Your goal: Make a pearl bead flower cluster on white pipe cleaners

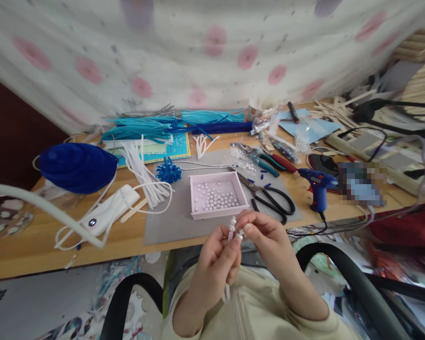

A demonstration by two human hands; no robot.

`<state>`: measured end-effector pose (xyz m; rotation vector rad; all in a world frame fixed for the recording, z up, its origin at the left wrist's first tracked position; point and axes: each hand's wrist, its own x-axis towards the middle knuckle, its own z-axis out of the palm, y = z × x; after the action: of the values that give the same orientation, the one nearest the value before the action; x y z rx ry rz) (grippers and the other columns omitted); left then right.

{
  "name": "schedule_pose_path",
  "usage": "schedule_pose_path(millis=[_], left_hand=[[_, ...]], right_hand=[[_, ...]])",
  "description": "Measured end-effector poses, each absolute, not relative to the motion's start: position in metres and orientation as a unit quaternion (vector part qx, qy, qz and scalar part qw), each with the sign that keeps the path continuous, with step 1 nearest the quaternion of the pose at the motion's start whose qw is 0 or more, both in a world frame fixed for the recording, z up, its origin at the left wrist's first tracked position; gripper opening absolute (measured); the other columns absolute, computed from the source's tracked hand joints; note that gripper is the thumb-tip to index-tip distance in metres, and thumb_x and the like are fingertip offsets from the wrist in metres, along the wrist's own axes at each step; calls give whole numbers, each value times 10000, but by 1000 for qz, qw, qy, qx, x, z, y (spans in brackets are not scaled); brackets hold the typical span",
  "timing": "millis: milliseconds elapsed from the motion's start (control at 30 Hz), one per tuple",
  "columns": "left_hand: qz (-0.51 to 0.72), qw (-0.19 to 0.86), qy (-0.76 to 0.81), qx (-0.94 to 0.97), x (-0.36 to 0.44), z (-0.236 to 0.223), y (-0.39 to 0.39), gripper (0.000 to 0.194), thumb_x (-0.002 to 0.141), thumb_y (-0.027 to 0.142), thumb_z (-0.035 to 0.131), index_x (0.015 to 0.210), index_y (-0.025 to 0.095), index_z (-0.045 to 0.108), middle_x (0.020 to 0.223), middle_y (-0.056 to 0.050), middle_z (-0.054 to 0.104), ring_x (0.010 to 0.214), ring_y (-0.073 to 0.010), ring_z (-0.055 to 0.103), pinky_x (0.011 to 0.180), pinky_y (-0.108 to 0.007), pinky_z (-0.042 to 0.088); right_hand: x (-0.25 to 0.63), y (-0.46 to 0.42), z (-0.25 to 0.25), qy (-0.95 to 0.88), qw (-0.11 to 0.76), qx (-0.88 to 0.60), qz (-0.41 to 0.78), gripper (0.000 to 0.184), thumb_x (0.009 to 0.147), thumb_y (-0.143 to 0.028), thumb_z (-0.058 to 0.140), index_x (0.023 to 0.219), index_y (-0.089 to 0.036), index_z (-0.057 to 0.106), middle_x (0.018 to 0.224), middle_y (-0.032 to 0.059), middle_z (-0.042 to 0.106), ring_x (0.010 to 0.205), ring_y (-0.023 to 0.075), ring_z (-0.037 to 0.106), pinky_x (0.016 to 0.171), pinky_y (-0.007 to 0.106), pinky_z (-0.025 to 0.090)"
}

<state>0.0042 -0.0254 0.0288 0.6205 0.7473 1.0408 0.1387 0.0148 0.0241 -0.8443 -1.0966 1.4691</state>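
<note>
Just in front of the table's near edge, my left hand (220,259) is closed around white pipe cleaners (227,293), whose ends hang below the fist. Pearl beads (233,221) cluster at their tops, above my left thumb. My right hand (267,233) pinches at this cluster from the right, thumb against forefinger; which bead lies between the fingertips is partly hidden. Right beyond the hands stands a pale pink open box (217,214) with many loose pearl beads (221,199) in it. Black-handled scissors (265,196) lie to its right.
A blue glue gun (317,186) stands at right, its cord trailing over the edge. Pliers (265,160) lie behind the scissors. White pipe cleaners (145,174), a blue tinsel piece (169,170) and a white corded device (108,212) lie left, near a dark blue bundle (78,167).
</note>
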Motion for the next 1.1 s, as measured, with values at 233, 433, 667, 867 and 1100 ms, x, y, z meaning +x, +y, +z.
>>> schedule_pose_path(millis=[233,433,667,867,1100], left_hand=[[496,737,341,306,1,25,-25,431,900,571,709,839,220,467,488,148,375,371,-22,184,352,-150,155],[504,727,342,317,-2,24,-25,419,909,570,698,844,217,481,469,147,380,369,-30,199,362,-160,163],[501,724,355,315,-4,25,-26,426,895,589,704,884,199,532,462,155,339,373,-31,172,371,-176,138],[496,718,361,330,-4,24,-26,412,920,587,673,871,209,516,480,139,368,388,-37,216,388,-185,177],[497,732,354,304,-4,19,-25,436,930,615,638,841,214,493,533,134,332,413,-44,183,383,-178,183]], right_hand=[[137,13,25,-454,528,-320,642,77,818,-323,855,848,-258,827,795,13,746,705,129,687,679,215,590],[136,15,27,-456,517,-318,651,64,814,-306,859,852,-263,832,802,13,758,711,133,703,682,222,608],[134,15,30,-447,516,-321,657,83,791,-305,876,831,-247,832,785,21,760,702,139,716,670,222,615],[136,16,27,-462,510,-341,641,132,786,-343,875,825,-231,818,780,34,761,685,153,704,651,243,614],[138,18,25,-478,522,-344,617,140,853,-369,818,813,-236,803,752,24,743,677,136,672,636,218,590]])
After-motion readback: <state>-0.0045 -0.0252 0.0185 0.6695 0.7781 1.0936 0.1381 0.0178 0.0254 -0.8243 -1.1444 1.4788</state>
